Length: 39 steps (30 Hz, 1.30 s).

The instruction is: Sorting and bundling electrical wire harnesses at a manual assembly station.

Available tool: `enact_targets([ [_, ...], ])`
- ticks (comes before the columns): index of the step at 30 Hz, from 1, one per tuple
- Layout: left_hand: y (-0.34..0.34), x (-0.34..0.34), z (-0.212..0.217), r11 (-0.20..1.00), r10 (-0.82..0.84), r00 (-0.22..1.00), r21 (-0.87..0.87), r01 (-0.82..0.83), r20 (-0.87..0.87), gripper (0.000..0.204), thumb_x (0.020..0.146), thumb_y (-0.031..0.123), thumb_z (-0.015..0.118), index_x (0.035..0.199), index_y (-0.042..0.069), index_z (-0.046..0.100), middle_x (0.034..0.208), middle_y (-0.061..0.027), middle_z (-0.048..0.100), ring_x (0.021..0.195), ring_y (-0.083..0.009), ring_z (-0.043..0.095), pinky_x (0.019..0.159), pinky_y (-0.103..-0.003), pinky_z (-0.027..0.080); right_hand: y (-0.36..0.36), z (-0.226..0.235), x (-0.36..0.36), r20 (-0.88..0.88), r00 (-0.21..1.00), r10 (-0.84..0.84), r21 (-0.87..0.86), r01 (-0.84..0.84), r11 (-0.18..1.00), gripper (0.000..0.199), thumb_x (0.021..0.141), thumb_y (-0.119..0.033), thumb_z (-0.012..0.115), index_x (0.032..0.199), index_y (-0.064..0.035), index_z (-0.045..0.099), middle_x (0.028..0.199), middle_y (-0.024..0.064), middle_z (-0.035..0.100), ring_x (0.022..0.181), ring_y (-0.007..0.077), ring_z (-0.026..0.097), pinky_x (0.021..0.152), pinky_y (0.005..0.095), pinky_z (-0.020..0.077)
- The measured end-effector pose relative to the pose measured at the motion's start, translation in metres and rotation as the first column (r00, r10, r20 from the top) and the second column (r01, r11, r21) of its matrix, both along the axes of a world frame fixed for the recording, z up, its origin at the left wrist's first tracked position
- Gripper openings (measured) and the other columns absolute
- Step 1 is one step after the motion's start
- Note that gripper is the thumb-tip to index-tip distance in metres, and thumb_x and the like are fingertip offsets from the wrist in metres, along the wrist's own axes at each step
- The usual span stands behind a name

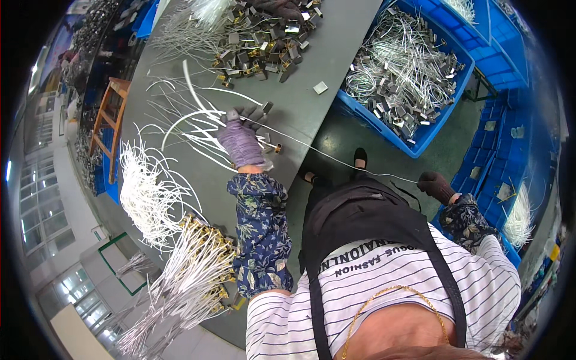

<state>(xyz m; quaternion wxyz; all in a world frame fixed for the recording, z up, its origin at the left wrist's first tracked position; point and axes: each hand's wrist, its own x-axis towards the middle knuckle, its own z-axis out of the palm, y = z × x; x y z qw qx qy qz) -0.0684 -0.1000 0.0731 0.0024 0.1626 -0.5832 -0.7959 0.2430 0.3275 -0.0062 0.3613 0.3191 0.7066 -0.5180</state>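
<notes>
My left hand (241,141), in a purple and grey glove, is closed over a loose bunch of white tube-covered wires (201,129) on the grey table. Small metal blocks (267,108) sit at some wire ends beside its fingers. From this hand a thin pale wire (345,164) stretches to the right, past the table edge and over my lap. My right hand (437,187), in a dark brown glove, is closed on its far end, out at my right side. The fingers hide the exact grip on both ends.
Metal blocks with wires (258,51) are heaped at the table's far end, near a dark glove-like shape (282,7). White wire bundles (186,270) lie at the near left. A blue crate (414,150) of wired blocks stands right of the table (300,108); more blue crates (480,150) lie beyond.
</notes>
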Motion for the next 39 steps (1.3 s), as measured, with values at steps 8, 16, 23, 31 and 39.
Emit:
enact_targets([
  [8, 0.066, 0.078, -0.015, 0.945, -0.256, 0.963, -0.185, 0.268, 0.088, 0.031, 0.095, 0.038, 0.064, 0.093, 0.007, 0.063, 0.075, -0.0036, 0.065, 0.063, -0.0197, 0.063, 0.056, -0.036, 0.05, -0.058, 0.001, -0.053, -0.248, 0.969, -0.006, -0.302, -0.072, 0.95, 0.014, 0.083, -0.018, 0.067, 0.084, -0.0044, 0.067, 0.07, 0.0003, 0.06, 0.055, 0.0097, 0.051, 0.05, 0.0274, 0.0403],
  [16, -0.056, 0.013, 0.017, 0.985, 0.122, 0.99, 0.133, -0.112, -0.072, 0.04, 0.096, 0.033, 0.062, 0.113, -0.002, 0.055, 0.107, -0.0223, 0.065, 0.094, -0.0345, 0.066, 0.084, -0.046, 0.058, -0.027, -0.009, -0.035, 0.001, 0.988, 0.156, -0.056, -0.156, 0.986, 0.014, 0.083, -0.02, 0.067, 0.081, -0.0056, 0.068, 0.068, 0.0027, 0.062, 0.057, 0.0101, 0.053, 0.051, 0.0281, 0.0421],
  [23, -0.06, 0.015, 0.024, 0.989, 0.132, 0.986, 0.08, -0.124, -0.104, 0.043, 0.095, 0.031, 0.064, 0.114, -0.005, 0.053, 0.107, -0.0267, 0.063, 0.094, -0.0381, 0.066, 0.082, -0.051, 0.059, -0.025, -0.001, -0.039, 0.048, 0.989, 0.141, 0.017, -0.142, 0.99, 0.013, 0.082, -0.019, 0.068, 0.082, -0.0059, 0.068, 0.069, 0.0024, 0.062, 0.057, 0.0102, 0.053, 0.051, 0.027, 0.0418],
  [31, -0.044, 0.026, 0.013, 0.998, 0.04, 0.992, -0.046, -0.045, -0.116, 0.045, 0.095, 0.035, 0.064, 0.112, -0.006, 0.056, 0.102, -0.022, 0.067, 0.089, -0.0329, 0.069, 0.084, -0.044, 0.06, -0.022, -0.001, -0.041, -0.011, 0.996, 0.088, -0.067, -0.089, 0.994, 0.011, 0.082, -0.017, 0.069, 0.083, -0.0065, 0.068, 0.069, 0.0008, 0.06, 0.058, 0.0096, 0.051, 0.051, 0.027, 0.0408],
  [39, -0.009, 0.058, 0.008, 0.995, 0.048, 0.993, -0.094, -0.038, 0.112, 0.035, 0.095, 0.03, 0.064, 0.103, -0.004, 0.06, 0.086, -0.016, 0.07, 0.068, -0.0228, 0.069, 0.057, -0.032, 0.057, -0.014, -0.017, -0.045, -0.092, 0.973, 0.214, -0.138, -0.225, 0.965, 0.011, 0.08, -0.016, 0.071, 0.081, -0.0063, 0.066, 0.07, 0.0002, 0.06, 0.06, 0.0093, 0.053, 0.053, 0.0275, 0.0427],
])
